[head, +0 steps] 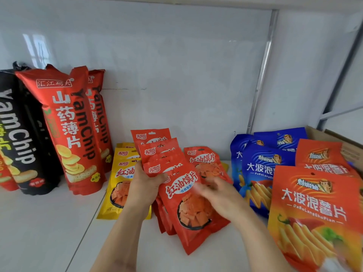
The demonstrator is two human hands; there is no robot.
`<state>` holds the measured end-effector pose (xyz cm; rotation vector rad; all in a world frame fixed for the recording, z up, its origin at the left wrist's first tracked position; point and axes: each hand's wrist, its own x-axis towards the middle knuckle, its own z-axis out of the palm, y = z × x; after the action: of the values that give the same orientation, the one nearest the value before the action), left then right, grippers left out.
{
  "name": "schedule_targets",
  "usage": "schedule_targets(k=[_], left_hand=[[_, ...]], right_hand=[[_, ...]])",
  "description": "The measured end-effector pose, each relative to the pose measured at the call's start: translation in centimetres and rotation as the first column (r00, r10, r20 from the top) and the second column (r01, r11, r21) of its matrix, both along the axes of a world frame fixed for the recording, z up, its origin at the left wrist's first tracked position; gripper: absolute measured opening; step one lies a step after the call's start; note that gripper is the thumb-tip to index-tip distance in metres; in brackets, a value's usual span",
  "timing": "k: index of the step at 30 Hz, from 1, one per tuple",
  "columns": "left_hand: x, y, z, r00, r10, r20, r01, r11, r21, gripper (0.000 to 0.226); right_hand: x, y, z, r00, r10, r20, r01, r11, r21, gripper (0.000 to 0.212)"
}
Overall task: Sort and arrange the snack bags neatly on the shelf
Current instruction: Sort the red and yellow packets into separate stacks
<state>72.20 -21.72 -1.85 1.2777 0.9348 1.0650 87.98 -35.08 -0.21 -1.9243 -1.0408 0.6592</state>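
My left hand (144, 182) grips a fanned stack of small red snack bags (188, 205) at their left edge, in the middle of the white shelf (49, 222). My right hand (218, 191) is blurred and rests on the front of the top red bag; I cannot tell whether it grips it. One more small red bag (204, 160) lies just behind the stack. Small yellow bags (119, 185) lie in a pile to the left, partly under my left hand.
Tall red yam chip bags (72, 130) and black ones (17, 138) stand at the left against the back wall. Blue chip bags (257, 169) and orange ones (314, 213) are piled at the right. A cardboard box (343, 142) sits at the far right.
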Motion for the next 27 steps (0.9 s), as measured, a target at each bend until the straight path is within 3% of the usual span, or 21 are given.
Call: schedule_targets(k=[2,5,8,14,18,27], left_hand=[[-0.2,0.2,0.0,1.0,-0.001,0.008,0.001,1.0,-0.008,0.061],[-0.3,0.3,0.2,1.0,-0.004,0.016,0.004,1.0,-0.014,0.059],[-0.4,0.2,0.4,1.0,-0.008,0.001,0.008,1.0,-0.015,0.056],[-0.3,0.3,0.5,1.0,-0.01,-0.021,0.01,1.0,-0.016,0.057],[-0.5,0.4,0.6,0.999,0.005,-0.046,-0.005,1.0,-0.006,0.058],[-0.6,0.4,0.6,0.995,0.025,-0.1,-0.024,1.0,0.016,0.055]], right_hand=[[1.5,1.1,0.9,0.989,-0.139,0.041,0.136,0.988,0.077,0.048],[3.8,4.0,1.3,0.931,-0.284,0.228,0.285,0.958,0.03,0.059],[4.9,6.3,0.4,0.874,-0.294,0.387,0.365,0.923,-0.124,0.068],[4.9,7.8,-1.9,0.84,-0.301,0.451,0.427,0.881,-0.206,0.091],[5.2,7.2,-1.7,0.838,-0.393,0.379,0.446,0.893,-0.061,0.087],[6.6,6.6,-1.3,0.883,-0.44,0.16,0.438,0.897,0.049,0.072]])
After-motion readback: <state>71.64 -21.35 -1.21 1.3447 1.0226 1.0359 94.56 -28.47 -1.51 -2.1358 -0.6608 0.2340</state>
